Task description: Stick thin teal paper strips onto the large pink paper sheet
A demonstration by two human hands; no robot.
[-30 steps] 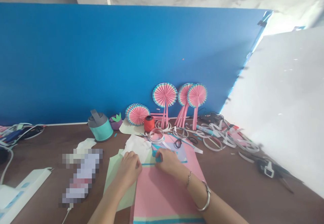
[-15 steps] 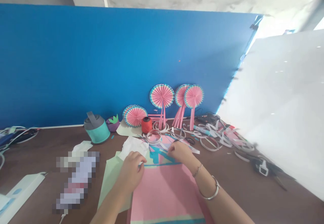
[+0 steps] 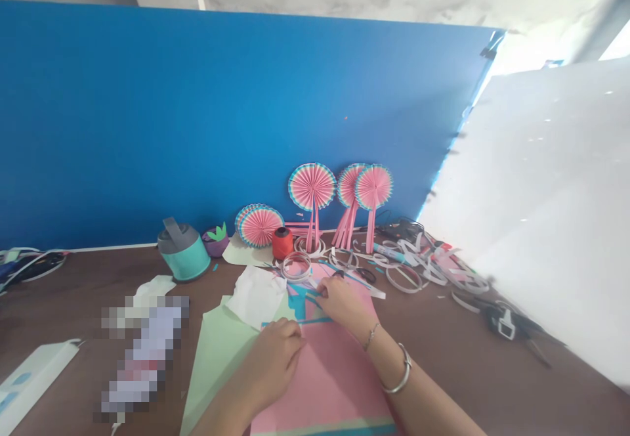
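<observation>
A pink sheet of paper (image 3: 335,377) with a blue upper edge lies in front of me, over a pale green sheet (image 3: 216,344). My left hand (image 3: 275,357) rests at the pink sheet's upper left, fingers curled together; whatever they hold is hidden. Farther up, the fingers of my right hand (image 3: 342,301) are bent and pressed together over blue and pink paper scraps (image 3: 298,306). I cannot make out what is between them. A crumpled white paper (image 3: 258,295) lies beyond my left hand. Scissors (image 3: 367,274) lie partly hidden past my right hand.
Pleated pink paper fans (image 3: 312,186) lean on the blue partition (image 3: 197,108). A teal pot (image 3: 184,255), a red spool (image 3: 282,243) and a roll of white tape (image 3: 296,266) stand at the back. Loose white strips (image 3: 433,265) tangle at right; a power strip (image 3: 37,383) lies left.
My left hand has moved right and nearer to me, onto the pink sheet's upper edge, and uncovers more white paper. My right hand has shifted slightly left.
</observation>
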